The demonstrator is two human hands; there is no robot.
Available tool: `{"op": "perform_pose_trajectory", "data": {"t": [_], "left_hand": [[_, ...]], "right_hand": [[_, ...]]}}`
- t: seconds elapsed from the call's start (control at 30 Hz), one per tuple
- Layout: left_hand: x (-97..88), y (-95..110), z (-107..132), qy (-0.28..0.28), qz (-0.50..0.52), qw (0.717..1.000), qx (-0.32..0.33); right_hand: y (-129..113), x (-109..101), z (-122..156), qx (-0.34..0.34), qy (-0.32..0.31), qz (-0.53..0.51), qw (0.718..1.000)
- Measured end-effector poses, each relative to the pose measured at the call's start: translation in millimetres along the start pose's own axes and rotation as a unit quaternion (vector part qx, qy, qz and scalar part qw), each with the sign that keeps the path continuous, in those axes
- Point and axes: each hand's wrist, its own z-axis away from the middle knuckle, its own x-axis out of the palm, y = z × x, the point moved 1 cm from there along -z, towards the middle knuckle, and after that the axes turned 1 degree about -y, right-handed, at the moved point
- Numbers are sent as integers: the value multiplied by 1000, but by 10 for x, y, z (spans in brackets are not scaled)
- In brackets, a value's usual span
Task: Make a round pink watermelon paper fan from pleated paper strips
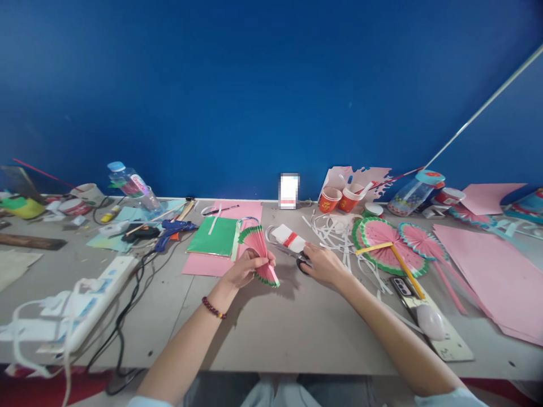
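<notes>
Pink pleated paper fan with a green scalloped edge (pixel 259 252) sits folded in the left hand (pixel 245 270), fingers curled round its lower end, fan tilted and lifted just off the grey tabletop (pixel 280 328) near the middle. Beaded dark red bracelet (pixel 214 308) on that wrist. Right hand (pixel 323 264) just right of the fan, closed over the black handles of a pair of scissors (pixel 296 255), blades pointing left toward a white folded paper piece with a red band (pixel 289 237); scissors lie low on the table.

Behind the fan: green paper sheet (pixel 213 236) lying on a pink paper sheet (pixel 220 261). Right of the right hand: loose white paper strips (pixel 335 230), then two opened round watermelon-pattern paper fans (pixel 388 244) with yellow and pink stick handles. A dark smartphone (pixel 404 286) lies on a long white ruler (pixel 449 336) near the right forearm. Large pink paper sheets (pixel 496 277) far right. Red paper cups (pixel 341 199) at the back by the blue wall (pixel 271 85), clear plastic bottle with a blue cap (pixel 413 193) lying beside them.

Left side: blue glue gun (pixel 173 230), another clear plastic bottle (pixel 132 183) tipped over, white power strip with cables (pixel 91 302) near the front left edge
</notes>
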Motion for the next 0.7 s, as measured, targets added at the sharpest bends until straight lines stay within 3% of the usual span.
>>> {"op": "perform_pose_trajectory", "data": {"t": [0.27,0.4,0.6,0.7], "left_hand": [[-49,-32,-4,-16,7,1000,13],[-66,-36,-10,-35,12,999,31],[-74,-47,-23,-50,31,997,43],[-81,-62,-26,-46,35,998,36]], "right_hand": [[-25,-19,24,0,23,-15,1000],[-25,-74,20,35,39,-75,996],[173,-88,-70,73,127,-273,951],[292,-106,-97,106,180,-290,934]]}}
